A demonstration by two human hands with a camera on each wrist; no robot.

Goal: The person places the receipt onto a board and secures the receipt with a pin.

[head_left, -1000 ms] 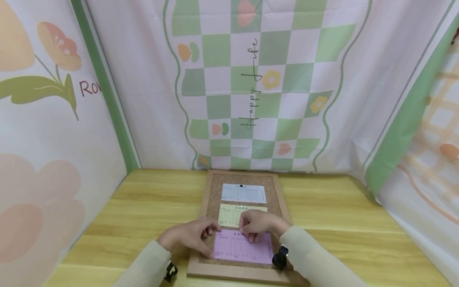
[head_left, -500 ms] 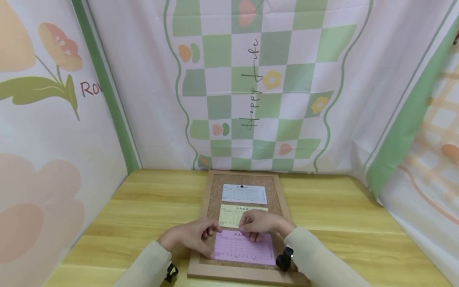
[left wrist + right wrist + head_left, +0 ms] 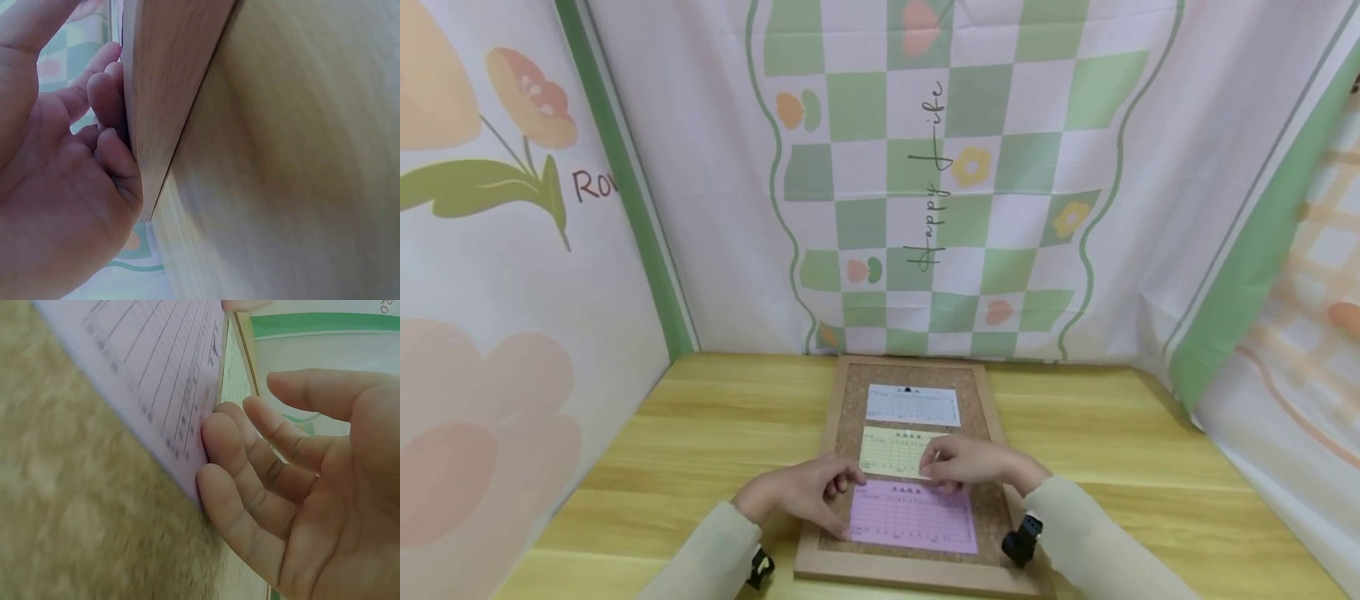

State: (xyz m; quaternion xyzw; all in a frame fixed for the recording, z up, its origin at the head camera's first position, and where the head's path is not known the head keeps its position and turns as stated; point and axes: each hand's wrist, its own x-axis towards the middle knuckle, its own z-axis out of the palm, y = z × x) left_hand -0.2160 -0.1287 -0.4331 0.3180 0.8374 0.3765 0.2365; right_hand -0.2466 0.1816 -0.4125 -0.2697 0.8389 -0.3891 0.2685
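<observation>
A pink printed form (image 3: 910, 521) lies lowest on a wood-framed cork board (image 3: 917, 572). My left hand (image 3: 801, 493) rests at its left side, index fingertip by the upper corner and thumb by the lower one. In the left wrist view, the other fingers curl loosely against the frame's edge. My right hand (image 3: 977, 463) is over the pink form's top right and the yellow form (image 3: 886, 452), hiding part of both. Seen from the right wrist, its lower fingertips (image 3: 219, 481) touch the pink paper, while thumb and index stand apart with nothing between them.
Above the yellow form, a pale blue form (image 3: 913, 406) is held by a black pushpin (image 3: 907, 389). The board lies on a wood-grain table (image 3: 730, 417), its far end near a green checked curtain (image 3: 917, 183). Printed curtains hang on both sides.
My right hand has moved right from the pink form's top middle, uncovering its printed heading and more of the yellow form. My left hand keeps its place.
</observation>
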